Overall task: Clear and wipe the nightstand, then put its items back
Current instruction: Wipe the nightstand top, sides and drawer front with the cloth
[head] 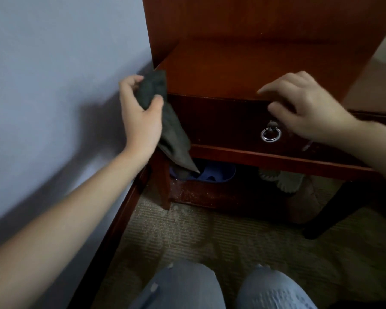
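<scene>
The reddish wooden nightstand (250, 70) stands in front of me with a bare top. My left hand (140, 114) grips a dark grey cloth (165, 121) at the nightstand's front left corner; the cloth hangs down past the drawer front. My right hand (303, 105) hovers over the front edge of the top and the drawer, with its fingers loosely bent and nothing in it. A silver ring pull (270, 133) hangs on the drawer front just below that hand.
A bed with a pale blue sheet (54, 85) fills the left side. Under the nightstand lie a blue slipper (212, 172) and a grey knitted thing (283, 179). A dark chair leg (334, 208) stands at the right. My knees in jeans (227, 288) are above the carpet.
</scene>
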